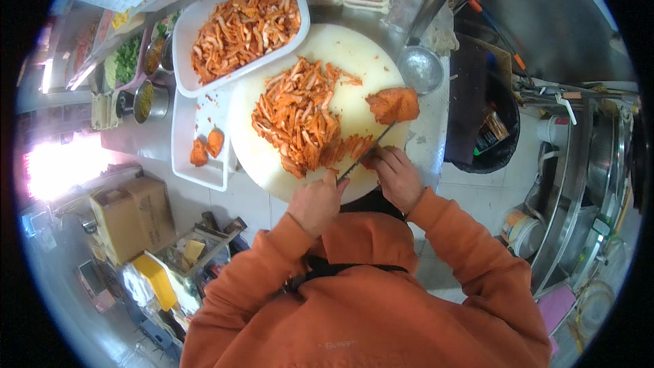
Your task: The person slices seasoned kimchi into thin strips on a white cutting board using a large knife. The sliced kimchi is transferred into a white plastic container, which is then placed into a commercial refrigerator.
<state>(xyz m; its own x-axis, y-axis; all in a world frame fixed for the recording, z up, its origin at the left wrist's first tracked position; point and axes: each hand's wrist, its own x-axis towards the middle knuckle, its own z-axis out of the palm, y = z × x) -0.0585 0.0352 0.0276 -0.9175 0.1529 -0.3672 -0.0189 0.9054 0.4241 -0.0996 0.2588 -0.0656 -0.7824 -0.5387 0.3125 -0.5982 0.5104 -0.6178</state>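
Note:
My left hand grips a knife whose blade slants up to the right across a round white cutting board. Beside the blade, on its right, my right hand has its fingers bent over a piece of orange-coated meat, mostly hidden under them. Left of the blade lie thin fresh slices. They run into a large heap of meat strips on the board. One whole orange-coated piece rests at the board's right edge, just beyond the knife tip.
A white tub full of strips overlaps the board's upper left. Below it, a white tray holds two small pieces. A metal bowl stands at upper right. A black-lined bin is on the right, cardboard boxes on the left.

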